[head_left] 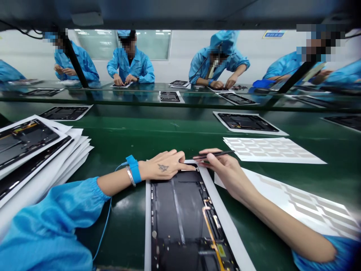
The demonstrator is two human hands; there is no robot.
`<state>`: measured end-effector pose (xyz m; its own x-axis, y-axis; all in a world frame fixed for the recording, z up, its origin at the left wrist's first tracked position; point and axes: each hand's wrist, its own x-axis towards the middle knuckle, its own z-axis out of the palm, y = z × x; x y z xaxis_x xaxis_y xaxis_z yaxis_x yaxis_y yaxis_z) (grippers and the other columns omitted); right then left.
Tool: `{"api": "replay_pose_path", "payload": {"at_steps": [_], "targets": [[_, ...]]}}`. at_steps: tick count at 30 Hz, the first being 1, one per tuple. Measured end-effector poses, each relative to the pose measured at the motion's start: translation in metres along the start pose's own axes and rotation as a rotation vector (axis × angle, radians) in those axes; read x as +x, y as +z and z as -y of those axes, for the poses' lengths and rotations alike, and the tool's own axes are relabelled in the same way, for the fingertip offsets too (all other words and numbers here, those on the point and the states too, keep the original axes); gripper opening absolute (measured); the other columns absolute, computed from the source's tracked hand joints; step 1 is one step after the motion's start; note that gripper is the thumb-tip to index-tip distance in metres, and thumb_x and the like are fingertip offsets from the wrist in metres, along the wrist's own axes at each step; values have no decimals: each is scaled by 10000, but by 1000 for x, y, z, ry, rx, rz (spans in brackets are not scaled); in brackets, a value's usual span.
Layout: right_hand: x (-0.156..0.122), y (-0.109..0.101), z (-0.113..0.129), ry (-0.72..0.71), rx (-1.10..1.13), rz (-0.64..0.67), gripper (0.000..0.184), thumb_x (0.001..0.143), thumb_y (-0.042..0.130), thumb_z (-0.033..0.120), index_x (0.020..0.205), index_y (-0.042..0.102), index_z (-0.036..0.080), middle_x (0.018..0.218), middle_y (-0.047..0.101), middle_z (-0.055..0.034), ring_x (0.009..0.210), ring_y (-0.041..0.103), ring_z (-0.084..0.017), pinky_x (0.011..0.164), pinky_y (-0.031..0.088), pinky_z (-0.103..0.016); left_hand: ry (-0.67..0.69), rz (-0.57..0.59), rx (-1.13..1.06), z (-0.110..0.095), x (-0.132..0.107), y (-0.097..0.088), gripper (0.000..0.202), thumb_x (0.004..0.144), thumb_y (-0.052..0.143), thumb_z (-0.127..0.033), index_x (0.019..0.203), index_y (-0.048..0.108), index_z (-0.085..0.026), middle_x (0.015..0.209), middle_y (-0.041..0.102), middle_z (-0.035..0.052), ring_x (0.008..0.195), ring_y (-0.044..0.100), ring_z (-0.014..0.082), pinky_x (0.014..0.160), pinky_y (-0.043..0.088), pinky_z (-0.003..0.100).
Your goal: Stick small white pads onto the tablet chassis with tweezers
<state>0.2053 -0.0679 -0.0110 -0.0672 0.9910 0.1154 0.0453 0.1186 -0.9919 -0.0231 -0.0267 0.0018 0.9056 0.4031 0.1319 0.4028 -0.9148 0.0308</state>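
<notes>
Well, from the head view we look down at our left hand (163, 165), open and relaxed, its fingers laid out flat with the longest reaching the top end of the panel (180, 218). That panel, a dark tablet casing, lies on a white sheet (222, 214) directly before us on the green bench (126, 150). Our right hand (222, 169) pinches slim black tweezers (214, 153) between thumb and fingers, their tips just beside the left fingers and above the panel's top edge. A gold flex cable (211, 229) runs down the panel's right side. Around our left wrist sit a blue strap (134, 169), its cord (105, 229) trailing toward the bench, and a metal bangle (130, 176). To the left lies a stack of panels (28, 150); to the right, two sheets of pale pads (267, 148) (their shapes repeat in neat rows). Across the bench, co-workers (131, 64) in blue smocks have their hands at more panels.
</notes>
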Motion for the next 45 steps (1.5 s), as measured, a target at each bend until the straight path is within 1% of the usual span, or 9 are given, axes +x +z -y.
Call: {"api": "replay_pose_path", "payload": {"at_steps": [3,6,10,14,24,29,33,39,45], "targets": [[-3,4,0,-30,-48,47,373,833,681,552,994,691,216,995,753,-70,971,705,-245,919,528,-391,6,-64,-69,6,-1,6,454,923,435,-99,1289,604,-308,1100,582,36,880,523,172,756,434,281],[-5,4,-1,-44,-187,11,382,818,681,571,922,713,204,934,756,-68,884,709,-253,836,535,-370,-8,-153,-211,15,-4,13,377,885,436,-39,1095,694,-217,1114,672,15,926,576,156,856,446,278],[-4,4,-4,-18,-282,17,422,827,649,591,894,738,183,968,758,-89,873,698,-273,808,529,-378,-75,-208,-319,20,-7,18,336,844,441,-9,939,708,-188,1040,730,-12,896,619,144,840,461,258],[-4,7,-3,-21,-305,60,434,833,630,597,851,767,185,1065,745,-99,957,680,-290,873,516,-397,-66,-218,-312,19,-5,19,320,836,455,-18,931,710,-186,1028,736,-7,883,623,154,838,467,270],[-4,12,7,-80,-387,89,481,818,617,641,697,765,200,975,739,-98,915,670,-289,850,516,-379,-21,-253,-301,20,-5,22,313,824,458,8,909,704,-166,1015,733,12,852,599,155,801,471,266],[-5,9,12,-20,-328,83,478,786,653,649,671,754,197,920,728,-91,868,681,-282,828,538,-382,-25,-226,-265,18,-6,21,322,838,449,19,933,700,-159,982,726,31,868,591,160,786,477,264],[-5,-2,11,17,-308,35,477,736,695,667,667,762,199,924,716,-93,888,673,-283,816,542,-372,-17,-219,-249,18,-6,20,328,837,442,32,935,696,-152,978,723,35,871,586,162,785,479,263],[-6,-21,6,34,-378,-18,479,728,693,684,704,777,213,985,737,-92,964,659,-306,915,497,-424,-11,-220,-243,17,-7,20,332,839,418,26,930,680,-157,988,710,33,870,568,165,767,462,261],[1,-27,-1,111,-150,-163,482,669,760,658,867,746,219,811,770,-61,933,703,-300,954,495,-449,-40,-181,-274,15,-3,11,234,913,421,-77,1000,621,-162,967,651,40,848,552,158,776,419,270]]}}
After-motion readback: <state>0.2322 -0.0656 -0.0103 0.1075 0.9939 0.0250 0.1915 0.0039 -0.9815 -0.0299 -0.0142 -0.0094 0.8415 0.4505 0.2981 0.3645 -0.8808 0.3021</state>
